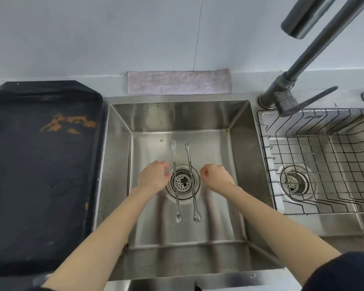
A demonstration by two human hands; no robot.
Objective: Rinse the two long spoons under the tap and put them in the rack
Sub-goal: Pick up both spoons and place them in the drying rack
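Steel all around your hands: the sink basin [122,156] holds the two long spoons [185,181] side by side on its floor, lying across the drain [183,181] with their bowls toward 6 o'clock and their forked ends toward 12 o'clock. Your left hand [153,177] sits at 9 o'clock of the drain, fingers curled narrow, its fingertips just beside the left spoon; whether they touch it is not clear. Your right hand [215,177] sits at 3 o'clock, loosely curled and holding nothing, close to the right spoon. The wire rack [315,156] rests in the second basin at 3 o'clock. The tap [303,61] rises at 1 o'clock. A black tray [40,175] lies on the tabletop at 9 o'clock, and a cloth [179,81] at 12 o'clock.
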